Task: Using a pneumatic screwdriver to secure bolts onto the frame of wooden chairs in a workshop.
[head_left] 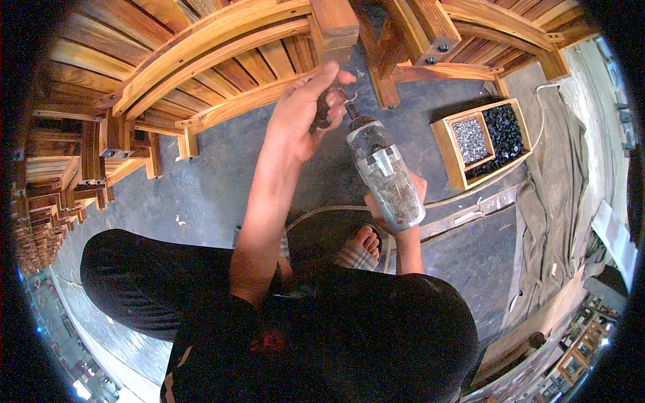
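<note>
My right hand (411, 193) is wrapped round the handle of a worn, grey-bodied power screwdriver (390, 178), its body hiding most of the fingers. The tool's dark tip points forward, beside my left fingers. My left hand (302, 107) is raised and closed around several small black pieces (327, 113) like those in the box. A small shiny bit shows near its fingertips by the tool's tip, too small to make out. Just beyond my left hand is the end of a wooden leg (338, 37) of a slatted piece of furniture (222, 74).
At the right, a wooden box (459, 171) has silver screws (471, 140) in a small inner compartment and black pieces (504, 134) around it. More slatted wooden frames (470, 40) stand ahead and along the left. A crumpled brown cloth (551, 195) and a pale cord lie at the right.
</note>
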Demonstrator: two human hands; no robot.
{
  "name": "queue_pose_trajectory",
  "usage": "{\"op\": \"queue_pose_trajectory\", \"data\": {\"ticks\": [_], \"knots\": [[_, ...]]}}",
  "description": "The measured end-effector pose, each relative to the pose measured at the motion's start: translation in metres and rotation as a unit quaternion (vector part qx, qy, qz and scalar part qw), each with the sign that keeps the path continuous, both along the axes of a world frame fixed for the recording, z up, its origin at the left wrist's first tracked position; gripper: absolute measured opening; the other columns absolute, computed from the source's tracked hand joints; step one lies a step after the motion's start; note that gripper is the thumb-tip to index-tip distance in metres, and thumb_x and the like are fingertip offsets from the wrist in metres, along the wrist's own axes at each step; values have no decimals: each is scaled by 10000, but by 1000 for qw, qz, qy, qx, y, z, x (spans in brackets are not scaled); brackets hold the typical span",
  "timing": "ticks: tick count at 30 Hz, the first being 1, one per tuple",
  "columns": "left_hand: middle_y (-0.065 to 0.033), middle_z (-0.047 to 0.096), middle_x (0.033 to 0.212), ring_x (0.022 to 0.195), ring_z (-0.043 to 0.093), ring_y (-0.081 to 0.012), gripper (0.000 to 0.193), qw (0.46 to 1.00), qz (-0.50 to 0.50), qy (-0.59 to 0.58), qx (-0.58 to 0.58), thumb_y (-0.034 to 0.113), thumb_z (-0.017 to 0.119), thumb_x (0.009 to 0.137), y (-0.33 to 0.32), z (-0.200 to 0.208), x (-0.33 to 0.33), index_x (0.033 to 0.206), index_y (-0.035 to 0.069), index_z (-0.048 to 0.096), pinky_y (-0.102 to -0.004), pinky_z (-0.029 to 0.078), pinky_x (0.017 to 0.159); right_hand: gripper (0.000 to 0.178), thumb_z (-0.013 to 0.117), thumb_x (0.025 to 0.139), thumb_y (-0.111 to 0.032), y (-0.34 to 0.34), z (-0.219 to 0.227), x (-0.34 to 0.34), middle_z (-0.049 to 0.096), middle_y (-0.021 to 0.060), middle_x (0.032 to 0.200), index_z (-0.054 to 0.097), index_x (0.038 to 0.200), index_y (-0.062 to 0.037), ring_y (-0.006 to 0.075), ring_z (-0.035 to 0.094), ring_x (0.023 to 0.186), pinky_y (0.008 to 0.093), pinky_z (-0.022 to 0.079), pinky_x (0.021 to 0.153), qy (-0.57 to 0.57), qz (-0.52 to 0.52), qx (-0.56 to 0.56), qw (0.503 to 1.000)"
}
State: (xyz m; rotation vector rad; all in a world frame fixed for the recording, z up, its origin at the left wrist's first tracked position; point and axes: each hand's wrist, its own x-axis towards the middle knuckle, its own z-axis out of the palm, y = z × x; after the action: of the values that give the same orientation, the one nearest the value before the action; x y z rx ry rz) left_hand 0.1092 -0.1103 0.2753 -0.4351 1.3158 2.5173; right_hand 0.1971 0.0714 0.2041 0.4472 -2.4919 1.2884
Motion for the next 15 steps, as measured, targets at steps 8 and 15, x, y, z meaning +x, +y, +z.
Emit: {"op": "queue_pose_trajectory", "data": {"ticks": [8,15], "knots": [[72,391,582,459,376,-56,320,1000,-7,22,-13,355,554,927,5,-4,4,1013,52,607,-198,284,386,339,683,507,-156,-9,-24,-1,594,80,721,607,823,-59,290,586,614,341,496,597,51,-11,-101,994],[44,400,575,468,370,-70,390,998,-30,43,43,327,508,953,2,0,6,1146,-10,553,-217,277,417,303,684,503,-151,-11,-20,-6,600,78,720,609,788,-82,298,587,619,349,493,581,58,-19,-30,998]]}}
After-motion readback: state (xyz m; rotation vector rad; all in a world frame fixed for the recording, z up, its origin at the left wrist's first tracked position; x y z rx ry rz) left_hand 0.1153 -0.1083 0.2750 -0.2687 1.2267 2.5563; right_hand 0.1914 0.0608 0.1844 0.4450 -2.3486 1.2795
